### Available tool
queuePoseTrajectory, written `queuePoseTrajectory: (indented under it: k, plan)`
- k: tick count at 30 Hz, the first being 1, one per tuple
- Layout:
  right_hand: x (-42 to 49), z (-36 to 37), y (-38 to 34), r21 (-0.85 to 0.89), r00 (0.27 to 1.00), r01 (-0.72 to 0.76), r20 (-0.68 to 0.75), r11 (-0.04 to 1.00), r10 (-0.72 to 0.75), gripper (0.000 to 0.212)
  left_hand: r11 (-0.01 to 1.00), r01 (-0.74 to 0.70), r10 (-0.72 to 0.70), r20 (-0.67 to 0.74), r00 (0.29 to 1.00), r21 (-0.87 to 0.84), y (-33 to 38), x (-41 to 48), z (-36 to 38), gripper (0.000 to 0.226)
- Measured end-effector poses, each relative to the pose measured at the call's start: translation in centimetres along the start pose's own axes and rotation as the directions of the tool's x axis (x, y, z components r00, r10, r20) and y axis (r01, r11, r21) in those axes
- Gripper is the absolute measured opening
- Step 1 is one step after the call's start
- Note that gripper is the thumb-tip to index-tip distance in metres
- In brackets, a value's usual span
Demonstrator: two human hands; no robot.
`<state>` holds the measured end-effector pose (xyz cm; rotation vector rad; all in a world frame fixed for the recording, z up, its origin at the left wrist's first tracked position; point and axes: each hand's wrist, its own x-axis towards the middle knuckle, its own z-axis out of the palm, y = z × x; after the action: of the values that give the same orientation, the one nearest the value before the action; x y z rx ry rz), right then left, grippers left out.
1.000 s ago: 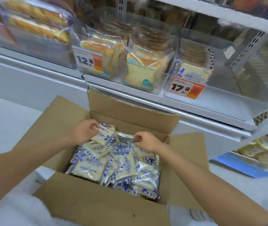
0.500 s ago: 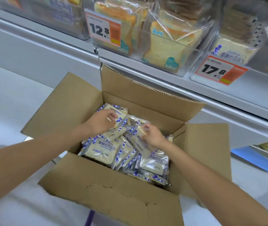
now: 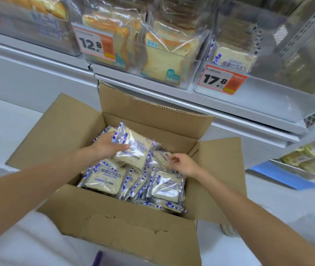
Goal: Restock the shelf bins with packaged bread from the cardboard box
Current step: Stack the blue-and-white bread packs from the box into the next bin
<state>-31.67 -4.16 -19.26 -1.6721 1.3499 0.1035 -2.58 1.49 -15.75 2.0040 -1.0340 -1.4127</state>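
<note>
An open cardboard box [image 3: 126, 233] stands on the floor below the shelf, filled with several blue-and-white bread packets [image 3: 106, 179]. My left hand [image 3: 106, 146] grips one bread packet [image 3: 133, 148] by its left edge and holds it tilted above the pile. My right hand [image 3: 181, 165] hovers over the packets at the box's right side, fingers loosely curled, touching the edge of a packet there. Above right, a clear shelf bin [image 3: 267, 93] marked 17.8 holds a few of the same packets [image 3: 233, 58] at its back.
A neighbouring clear bin [image 3: 152, 77] tagged 12.8 holds sliced toast bags. The box's rear flap [image 3: 149, 106] stands up just under the shelf edge [image 3: 229, 110]. A lower shelf at the right carries pale buns [image 3: 310, 158] above a blue strip [image 3: 285, 175].
My left hand has closed on a packet and raised it off the pile. My right hand has slid right and lifted slightly. The view has moved closer to the shelf.
</note>
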Motion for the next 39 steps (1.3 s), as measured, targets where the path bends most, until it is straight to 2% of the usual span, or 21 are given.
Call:
queuePoseTrajectory:
  k: [3, 5, 6, 8, 9, 12, 15, 17, 19, 20, 23, 25, 28, 30, 32, 34, 36, 39]
  plan:
    - [0.4, 2.6, 3.0, -0.185, 0.990, -0.079, 0.102, 0.980, 0.099, 0.057, 0.996, 0.056, -0.056, 0.010, 0.998, -0.075, -0.3, -0.5, -0.2, 0.086]
    - [1.0, 3.9, 4.0, -0.327, 0.989, -0.106, 0.064, 0.939, 0.134, 0.066, 0.990, 0.079, -0.077, 0.022, 0.997, -0.113, -0.6, -0.7, -0.2, 0.086]
    - [1.3, 4.2, 4.0, -0.398, 0.992, -0.101, 0.033, 0.912, 0.124, 0.056, 0.992, 0.068, -0.065, 0.027, 0.998, -0.109, -0.8, -0.6, -0.2, 0.089]
    - [1.8, 4.3, 3.6, -0.456, 0.997, -0.051, 0.032, 0.889, 0.074, 0.020, 0.987, 0.089, -0.084, 0.045, 0.995, -0.134, -1.3, -0.2, -0.4, 0.104]
    - [2.0, 4.2, 3.4, -0.433, 0.998, -0.014, 0.056, 0.901, 0.042, 0.019, 0.982, 0.103, -0.096, 0.051, 0.994, -0.161, -1.3, -0.4, -0.4, 0.102]
    - [1.6, 2.5, 1.3, -0.285, 0.993, 0.105, 0.079, 0.953, -0.086, 0.017, 0.964, 0.109, -0.098, 0.057, 0.994, -0.244, -1.4, -0.2, -0.7, 0.076]
    - [0.2, -1.4, -2.4, -0.095, 0.981, 0.192, -0.019, 0.977, -0.195, 0.011, 0.941, 0.085, -0.078, 0.035, 0.996, -0.328, -0.8, -0.4, -0.9, 0.047]
    - [-0.9, -3.6, -5.1, 0.027, 0.966, 0.250, -0.074, 0.968, -0.248, 0.013, 0.923, 0.070, -0.052, 0.056, 0.997, -0.377, -0.1, -0.5, -0.6, 0.037]
    - [-1.9, -4.7, -7.3, 0.110, 0.949, 0.308, -0.107, 0.945, -0.297, 0.022, 0.902, 0.079, -0.038, 0.104, 0.994, -0.424, 0.7, -0.8, -0.2, 0.046]
    - [-2.2, -4.8, -8.2, 0.153, 0.947, 0.314, -0.119, 0.937, -0.298, 0.026, 0.892, 0.089, -0.035, 0.129, 0.991, -0.444, 1.2, -1.1, 0.0, 0.060]
    - [-2.1, -4.6, -9.4, 0.328, 0.966, 0.247, -0.152, 0.912, -0.207, 0.032, 0.877, 0.116, -0.007, 0.231, 0.973, -0.465, 1.9, -1.2, 0.7, 0.110]
    - [-2.2, -4.3, -10.0, 0.412, 0.978, 0.195, -0.145, 0.890, -0.148, 0.041, 0.888, 0.078, 0.028, 0.222, 0.975, -0.452, 2.4, -1.7, 1.0, 0.117]
    - [-2.8, -4.3, -11.4, 0.336, 0.972, 0.204, -0.181, 0.920, -0.150, 0.067, 0.902, 0.037, 0.048, 0.187, 0.981, -0.429, 2.8, -2.2, 1.2, 0.098]
    - [-3.3, -4.7, -12.5, 0.378, 0.964, 0.233, -0.212, 0.896, -0.161, 0.096, 0.913, -0.014, 0.099, 0.189, 0.977, -0.407, 3.1, -2.7, 0.9, 0.077]
    - [-3.8, -5.2, -13.4, 0.409, 0.955, 0.273, -0.224, 0.871, -0.194, 0.111, 0.916, -0.047, 0.123, 0.168, 0.978, -0.398, 3.5, -3.1, 0.4, 0.071]
    - [-4.4, -5.6, -14.2, 0.333, 0.941, 0.315, -0.228, 0.889, -0.248, 0.106, 0.909, -0.096, 0.169, 0.150, 0.974, -0.405, 4.1, -4.0, 0.0, 0.062]
    - [-4.9, -6.1, -14.9, 0.270, 0.935, 0.321, -0.245, 0.908, -0.258, 0.090, 0.900, -0.141, 0.211, 0.129, 0.969, -0.412, 4.8, -4.6, -0.4, 0.055]
    - [-5.5, -6.7, -15.7, 0.257, 0.937, 0.285, -0.278, 0.923, -0.212, 0.085, 0.881, -0.157, 0.223, 0.099, 0.970, -0.447, 5.7, -5.5, -1.2, 0.068]
